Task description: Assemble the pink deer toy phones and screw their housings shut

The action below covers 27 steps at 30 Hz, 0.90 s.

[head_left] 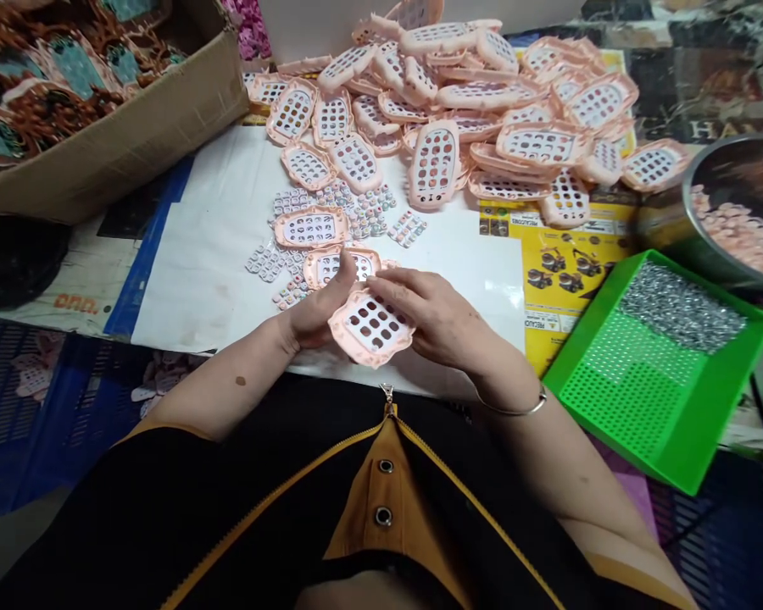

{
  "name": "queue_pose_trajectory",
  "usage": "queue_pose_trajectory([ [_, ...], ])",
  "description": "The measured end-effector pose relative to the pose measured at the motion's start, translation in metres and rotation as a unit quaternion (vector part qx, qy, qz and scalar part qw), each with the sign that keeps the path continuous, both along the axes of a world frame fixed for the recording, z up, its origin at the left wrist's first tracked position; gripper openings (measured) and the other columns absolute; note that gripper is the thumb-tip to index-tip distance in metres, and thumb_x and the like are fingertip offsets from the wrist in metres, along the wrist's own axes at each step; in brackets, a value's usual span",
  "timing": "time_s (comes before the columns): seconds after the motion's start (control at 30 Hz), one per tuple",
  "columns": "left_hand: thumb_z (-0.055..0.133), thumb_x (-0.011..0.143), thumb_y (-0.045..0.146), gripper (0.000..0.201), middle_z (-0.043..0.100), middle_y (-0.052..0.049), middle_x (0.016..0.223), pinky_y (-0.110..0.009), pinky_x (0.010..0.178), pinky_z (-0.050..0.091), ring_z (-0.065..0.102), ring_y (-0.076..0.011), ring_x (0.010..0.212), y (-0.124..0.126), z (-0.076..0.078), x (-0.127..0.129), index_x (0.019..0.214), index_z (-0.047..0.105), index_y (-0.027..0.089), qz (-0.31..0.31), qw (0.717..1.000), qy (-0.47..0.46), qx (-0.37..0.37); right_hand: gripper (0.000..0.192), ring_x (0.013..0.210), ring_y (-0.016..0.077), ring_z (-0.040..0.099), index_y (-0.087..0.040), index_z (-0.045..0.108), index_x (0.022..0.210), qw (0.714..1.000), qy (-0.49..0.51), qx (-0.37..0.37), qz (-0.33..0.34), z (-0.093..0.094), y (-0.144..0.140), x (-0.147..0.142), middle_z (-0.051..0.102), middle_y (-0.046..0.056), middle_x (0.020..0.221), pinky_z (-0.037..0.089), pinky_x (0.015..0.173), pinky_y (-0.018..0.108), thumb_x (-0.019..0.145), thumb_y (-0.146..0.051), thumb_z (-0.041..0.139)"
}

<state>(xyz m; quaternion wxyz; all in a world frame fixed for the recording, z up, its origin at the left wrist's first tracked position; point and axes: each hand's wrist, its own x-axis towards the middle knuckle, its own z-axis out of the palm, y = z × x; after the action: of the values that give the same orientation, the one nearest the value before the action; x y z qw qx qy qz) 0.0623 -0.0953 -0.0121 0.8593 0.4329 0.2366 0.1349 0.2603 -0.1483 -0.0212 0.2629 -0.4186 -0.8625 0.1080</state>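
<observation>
Both my hands, left hand (pixel 314 315) and right hand (pixel 442 318), grip one pink keypad frame (pixel 372 326) at the worktop's (pixel 229 220) near edge.

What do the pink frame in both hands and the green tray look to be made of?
Pink frame: likely moulded plastic, matt, with even cut-out holes and thin flash edges. Green tray: likely plastic too, slightly glossy, with a perforated floor. Neither can be confirmed by look alone.
</observation>
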Motion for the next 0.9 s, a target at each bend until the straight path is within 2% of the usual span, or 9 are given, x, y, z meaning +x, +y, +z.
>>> queue_pose_trajectory([
  [0.13,0.019,0.066,0.102,0.113,0.069,-0.016,0.128,-0.045,0.083,0.061,0.068,-0.0353,0.116,-0.001,-0.01,-0.011,0.14,0.053,0.023,0.09,0.991,0.008,0.102,0.049,0.105,0.0279,0.064,-0.017,0.051,0.141,0.993,0.036,-0.047,-0.099,-0.012,0.0,-0.012,0.065,0.018,0.12,0.057,0.085,0.043,0.092,-0.021,0.047],
  [0.27,0.057,0.055,0.097,0.124,0.039,-0.014,0.161,-0.051,0.11,0.047,0.042,-0.0375,0.146,-0.002,-0.01,-0.006,0.156,0.029,0.03,0.177,0.93,0.049,0.318,0.054,0.096,0.0316,0.065,-0.01,0.05,0.141,0.97,-0.005,-0.105,-0.22,-0.007,0.002,-0.037,0.066,0.021,0.117,0.058,0.08,0.047,0.087,-0.02,0.048],
  [0.37,0.069,0.067,0.079,0.108,0.042,-0.012,0.159,-0.055,0.114,0.042,0.039,-0.0383,0.147,-0.001,0.002,0.01,0.155,0.029,0.031,0.247,0.865,0.133,0.417,0.056,0.102,0.0318,0.064,-0.011,0.047,0.142,0.98,0.023,-0.118,-0.157,0.003,0.007,-0.046,0.065,0.021,0.125,0.058,0.086,0.048,0.089,-0.025,0.052],
  [0.4,0.065,0.073,0.075,0.096,0.046,-0.01,0.155,-0.055,0.113,0.042,0.043,-0.0379,0.145,0.001,0.007,0.015,0.152,0.034,0.031,0.274,0.859,0.13,0.412,0.056,0.106,0.0308,0.064,-0.014,0.047,0.142,0.984,0.056,-0.122,-0.118,0.004,0.008,-0.042,0.064,0.019,0.13,0.058,0.089,0.048,0.09,-0.03,0.054],
  [0.47,0.058,0.08,0.069,0.077,0.055,-0.009,0.145,-0.053,0.108,0.049,0.054,-0.036,0.135,0.007,0.015,0.02,0.144,0.044,0.029,0.313,0.88,0.085,0.346,0.058,0.107,0.028,0.065,-0.019,0.047,0.142,0.978,0.125,-0.136,-0.098,0.004,0.008,-0.026,0.063,0.015,0.134,0.059,0.088,0.046,0.089,-0.042,0.058],
  [0.6,0.041,0.084,0.073,0.068,0.068,-0.011,0.123,-0.043,0.073,0.063,0.072,-0.0294,0.098,0.015,0.017,0.017,0.123,0.056,0.019,0.295,0.948,0.001,0.116,0.043,0.085,0.0241,0.069,-0.018,0.063,0.125,0.934,0.126,-0.156,-0.295,-0.009,0.002,0.012,0.072,0.013,0.112,0.059,0.078,0.045,0.09,-0.043,0.056],
  [0.67,0.033,0.084,0.079,0.074,0.07,-0.013,0.115,-0.037,0.06,0.061,0.073,-0.0279,0.088,0.015,0.012,0.013,0.119,0.058,0.019,0.264,0.963,0.001,0.054,0.033,0.083,0.025,0.068,-0.018,0.071,0.109,0.93,0.072,-0.159,-0.323,-0.016,-0.001,0.016,0.073,0.012,0.101,0.057,0.079,0.047,0.089,-0.039,0.056],
  [0.77,0.025,0.083,0.083,0.082,0.07,-0.015,0.113,-0.035,0.056,0.059,0.074,-0.0288,0.088,0.015,0.002,0.009,0.12,0.059,0.019,0.237,0.97,0.013,0.045,0.027,0.085,0.0278,0.065,-0.02,0.075,0.096,0.931,0.008,-0.138,-0.337,-0.022,0.003,0.004,0.071,0.013,0.093,0.054,0.079,0.048,0.089,-0.037,0.054],
  [0.9,0.021,0.081,0.088,0.09,0.07,-0.016,0.113,-0.039,0.057,0.06,0.073,-0.0331,0.093,0.015,-0.004,0.007,0.123,0.061,0.019,0.257,0.963,0.035,0.072,0.024,0.085,0.0285,0.059,-0.02,0.073,0.086,0.928,-0.03,-0.131,-0.348,-0.025,0.017,-0.012,0.066,0.013,0.087,0.05,0.076,0.046,0.088,-0.035,0.055],
])
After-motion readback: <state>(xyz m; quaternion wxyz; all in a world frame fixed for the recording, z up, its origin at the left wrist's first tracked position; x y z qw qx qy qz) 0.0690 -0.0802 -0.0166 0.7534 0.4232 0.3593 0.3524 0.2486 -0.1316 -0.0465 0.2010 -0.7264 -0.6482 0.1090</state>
